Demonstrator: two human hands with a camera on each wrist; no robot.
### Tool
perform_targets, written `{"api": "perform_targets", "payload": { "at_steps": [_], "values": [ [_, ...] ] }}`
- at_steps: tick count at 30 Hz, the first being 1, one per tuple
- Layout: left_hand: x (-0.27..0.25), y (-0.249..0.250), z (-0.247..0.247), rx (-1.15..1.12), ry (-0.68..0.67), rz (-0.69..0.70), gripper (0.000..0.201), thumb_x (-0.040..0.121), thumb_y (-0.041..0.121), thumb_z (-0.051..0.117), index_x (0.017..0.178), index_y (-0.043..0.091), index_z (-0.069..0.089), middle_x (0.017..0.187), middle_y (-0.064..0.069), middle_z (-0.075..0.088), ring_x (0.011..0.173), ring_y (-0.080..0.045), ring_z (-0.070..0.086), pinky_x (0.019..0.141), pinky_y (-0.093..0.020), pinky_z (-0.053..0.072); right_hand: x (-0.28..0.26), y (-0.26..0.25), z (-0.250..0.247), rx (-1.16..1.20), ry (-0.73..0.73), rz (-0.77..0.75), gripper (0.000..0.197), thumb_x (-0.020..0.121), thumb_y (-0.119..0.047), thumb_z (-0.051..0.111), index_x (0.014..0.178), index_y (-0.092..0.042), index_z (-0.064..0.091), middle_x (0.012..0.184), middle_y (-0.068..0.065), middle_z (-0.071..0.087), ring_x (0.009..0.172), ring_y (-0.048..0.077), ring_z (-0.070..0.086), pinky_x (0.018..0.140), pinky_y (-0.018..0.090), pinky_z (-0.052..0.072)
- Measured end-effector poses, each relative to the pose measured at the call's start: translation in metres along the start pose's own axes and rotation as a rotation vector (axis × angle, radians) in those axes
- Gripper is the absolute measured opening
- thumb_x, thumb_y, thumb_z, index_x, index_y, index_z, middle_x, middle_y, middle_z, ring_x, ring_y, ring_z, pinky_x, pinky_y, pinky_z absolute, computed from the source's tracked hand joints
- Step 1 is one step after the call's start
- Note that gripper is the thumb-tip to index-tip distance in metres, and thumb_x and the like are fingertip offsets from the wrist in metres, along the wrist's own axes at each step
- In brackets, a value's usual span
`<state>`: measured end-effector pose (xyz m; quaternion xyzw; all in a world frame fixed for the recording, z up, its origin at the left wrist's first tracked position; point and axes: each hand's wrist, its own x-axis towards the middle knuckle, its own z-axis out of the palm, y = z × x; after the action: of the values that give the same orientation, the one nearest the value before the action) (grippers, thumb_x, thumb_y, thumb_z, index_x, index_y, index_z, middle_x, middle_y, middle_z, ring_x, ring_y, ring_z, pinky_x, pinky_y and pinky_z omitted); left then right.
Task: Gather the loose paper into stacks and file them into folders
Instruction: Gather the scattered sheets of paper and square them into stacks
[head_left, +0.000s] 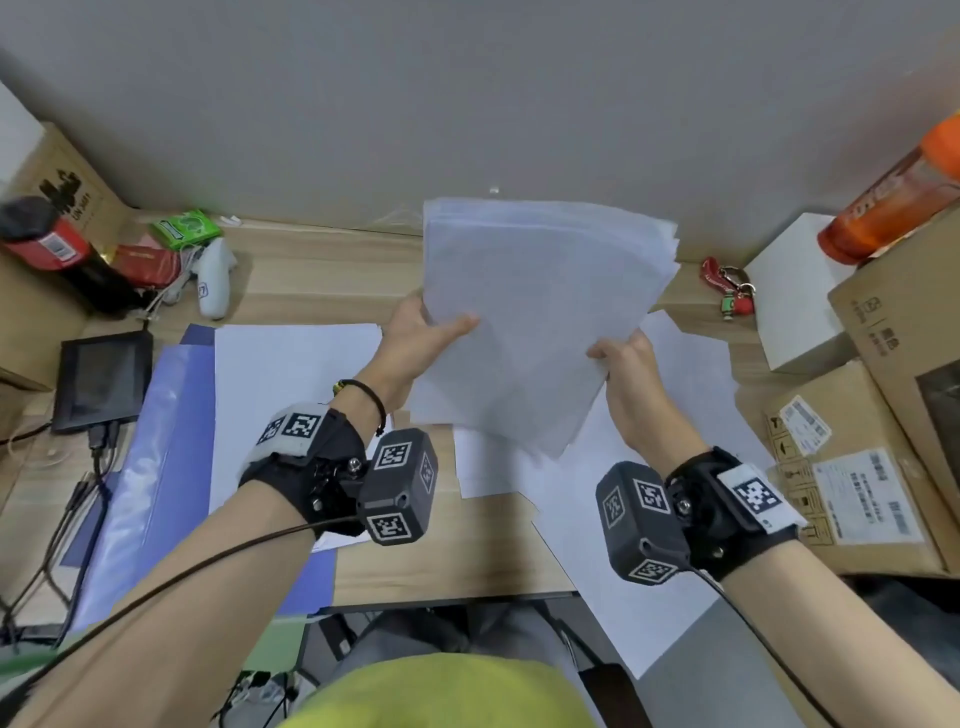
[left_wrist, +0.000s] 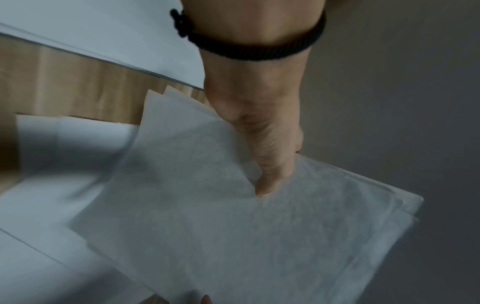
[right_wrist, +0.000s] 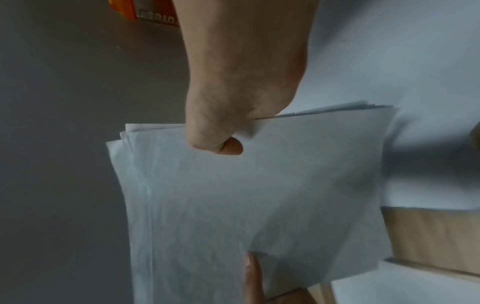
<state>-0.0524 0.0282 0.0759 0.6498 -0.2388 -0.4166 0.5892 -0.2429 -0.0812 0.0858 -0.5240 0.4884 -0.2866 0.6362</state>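
A stack of white paper (head_left: 535, 317) is held tilted above the wooden desk (head_left: 311, 270), its sheets slightly fanned at the far right corner. My left hand (head_left: 426, 332) pinches its left edge, thumb on top. My right hand (head_left: 623, 358) pinches the right edge. The left wrist view shows the left hand (left_wrist: 262, 164) with its thumb pressed on the stack (left_wrist: 259, 236). The right wrist view shows the right hand (right_wrist: 228, 131) gripping the stack (right_wrist: 259, 205) at its edge. More loose sheets (head_left: 675, 441) lie under it. A blue folder (head_left: 156, 441) lies open at left with a sheet (head_left: 291, 384) on it.
Cardboard boxes (head_left: 857, 467) and a white box (head_left: 795, 291) crowd the right side, with an orange bottle (head_left: 893, 197) on top. At back left are a white controller (head_left: 213, 280), a green packet (head_left: 184, 228), red items and a black device (head_left: 101, 379) with cables. Red keys (head_left: 727, 286) lie back right.
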Motion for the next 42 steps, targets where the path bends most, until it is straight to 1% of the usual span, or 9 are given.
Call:
{"api": "perform_targets", "payload": {
  "at_steps": [5, 10, 20, 24, 27, 31, 34, 37, 42],
  "values": [
    [-0.012, 0.019, -0.004, -0.085, -0.002, 0.155, 0.036, 0.077, 0.004, 0.078, 0.11, 0.011, 0.066, 0.108, -0.004, 0.073, 0.099, -0.02, 0.07, 0.084, -0.031, 0.057, -0.003, -0.014, -0.017, 0.049, 0.026, -0.117, 0.042, 0.081, 0.017, 0.032, 0.096, -0.015, 0.054, 0.081, -0.006, 0.056, 0.069, 0.003, 0.054, 0.063, 0.016, 0.043],
    [-0.025, -0.028, -0.012, 0.074, -0.016, -0.025, 0.04, 0.081, -0.003, 0.068, 0.105, 0.029, 0.06, 0.107, 0.01, 0.068, 0.104, -0.011, 0.065, 0.091, -0.032, 0.053, -0.015, 0.048, -0.016, -0.194, -0.079, 0.086, 0.041, 0.081, 0.015, 0.036, 0.1, -0.015, 0.056, 0.09, -0.003, 0.06, 0.088, 0.016, 0.055, 0.073, 0.02, 0.042],
    [0.001, 0.038, 0.002, 0.0, 0.13, 0.166, 0.032, 0.076, -0.012, 0.05, 0.081, 0.016, 0.065, 0.072, 0.013, 0.066, 0.062, 0.004, 0.059, 0.058, -0.013, 0.045, 0.001, -0.039, 0.003, 0.035, 0.063, -0.092, 0.036, 0.083, 0.01, 0.038, 0.091, -0.022, 0.054, 0.086, -0.007, 0.057, 0.078, 0.008, 0.051, 0.068, 0.018, 0.04],
    [-0.007, -0.006, -0.006, -0.005, 0.088, 0.072, 0.039, 0.083, -0.007, 0.049, 0.109, 0.019, 0.06, 0.098, 0.013, 0.067, 0.092, -0.001, 0.062, 0.077, -0.016, 0.049, -0.007, -0.003, 0.002, -0.137, -0.011, 0.046, 0.033, 0.088, 0.006, 0.041, 0.11, -0.016, 0.05, 0.088, -0.009, 0.055, 0.083, 0.01, 0.049, 0.074, 0.021, 0.041],
    [-0.028, -0.069, -0.015, 0.142, 0.021, -0.096, 0.041, 0.095, 0.019, 0.056, 0.134, 0.021, 0.046, 0.121, 0.009, 0.057, 0.113, -0.012, 0.053, 0.092, -0.025, 0.04, -0.023, 0.043, 0.005, -0.201, -0.116, 0.269, 0.032, 0.099, -0.009, 0.041, 0.129, -0.019, 0.043, 0.11, -0.008, 0.053, 0.102, 0.012, 0.045, 0.1, 0.032, 0.033],
    [-0.025, -0.073, -0.014, 0.178, 0.132, -0.103, 0.024, 0.097, 0.029, 0.054, 0.119, 0.02, 0.057, 0.103, 0.009, 0.064, 0.096, -0.012, 0.061, 0.073, -0.018, 0.047, -0.018, 0.047, 0.007, -0.263, -0.064, 0.195, 0.015, 0.101, -0.022, 0.042, 0.115, -0.024, 0.048, 0.111, -0.003, 0.053, 0.102, 0.013, 0.047, 0.085, 0.027, 0.034],
    [-0.015, -0.06, -0.021, 0.152, 0.152, -0.071, 0.035, 0.097, 0.03, 0.053, 0.13, 0.019, 0.053, 0.115, 0.008, 0.063, 0.101, -0.007, 0.06, 0.08, -0.019, 0.046, -0.002, 0.042, 0.005, -0.306, -0.043, 0.107, 0.013, 0.098, -0.016, 0.041, 0.103, -0.011, 0.052, 0.097, 0.011, 0.055, 0.088, 0.019, 0.05, 0.073, 0.029, 0.039],
    [-0.026, -0.07, -0.035, 0.115, 0.138, -0.097, 0.033, 0.095, 0.035, 0.057, 0.125, 0.022, 0.056, 0.116, 0.01, 0.064, 0.101, -0.006, 0.062, 0.08, -0.019, 0.049, 0.0, 0.055, 0.011, -0.339, -0.122, 0.187, 0.022, 0.094, -0.013, 0.041, 0.111, -0.007, 0.053, 0.103, 0.021, 0.056, 0.09, 0.017, 0.05, 0.076, 0.031, 0.039],
    [-0.063, -0.113, -0.078, 0.194, 0.197, -0.305, 0.035, 0.093, 0.035, 0.061, 0.124, 0.019, 0.06, 0.12, 0.005, 0.064, 0.111, -0.02, 0.06, 0.095, -0.036, 0.048, -0.014, 0.119, 0.047, -0.467, -0.29, 0.442, 0.05, 0.09, -0.025, 0.044, 0.138, -0.016, 0.043, 0.133, 0.01, 0.055, 0.116, 0.033, 0.056, 0.102, 0.045, 0.045]
  ]
}}
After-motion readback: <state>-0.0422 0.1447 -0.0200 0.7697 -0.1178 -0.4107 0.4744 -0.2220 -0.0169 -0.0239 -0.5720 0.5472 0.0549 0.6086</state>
